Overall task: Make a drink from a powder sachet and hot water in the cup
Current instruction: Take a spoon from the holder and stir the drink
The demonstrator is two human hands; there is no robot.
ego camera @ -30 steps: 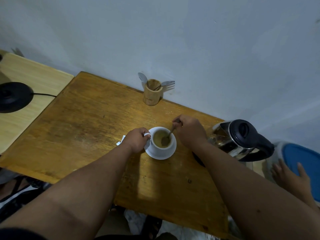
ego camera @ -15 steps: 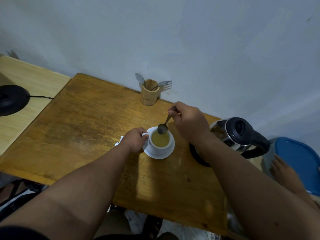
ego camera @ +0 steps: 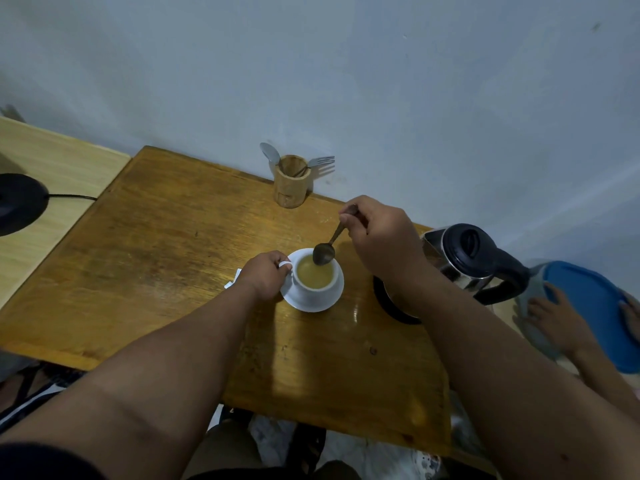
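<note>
**Now the spoon is coming out of the cup**

Now the cup (ego camera: 317, 279) is standing on its saucer (ego camera: 313, 301) on the wooden table (ego camera: 156, 265), full of a yellow-brown drink. The left hand (ego camera: 265, 275) is closing its fingers on the cup's handle and is keeping it steady. The right hand (ego camera: 377, 233) is pinching the handle of the spoon (ego camera: 325, 251) between thumb and fingers. A second ago the bowl of the spoon was down in the liquid; now it is hanging just above the far rim, tilted under the fingertips. I think this means the stirring is finishing and the drink is almost ready. A corner of white paper (ego camera: 232, 278), maybe the sachet, is showing behind the left knuckles. Beyond the right wrist the kettle (ego camera: 464, 258) is standing, and farther from the fingers, at the wall, a wooden holder (ego camera: 291, 183) with cutlery.
</note>
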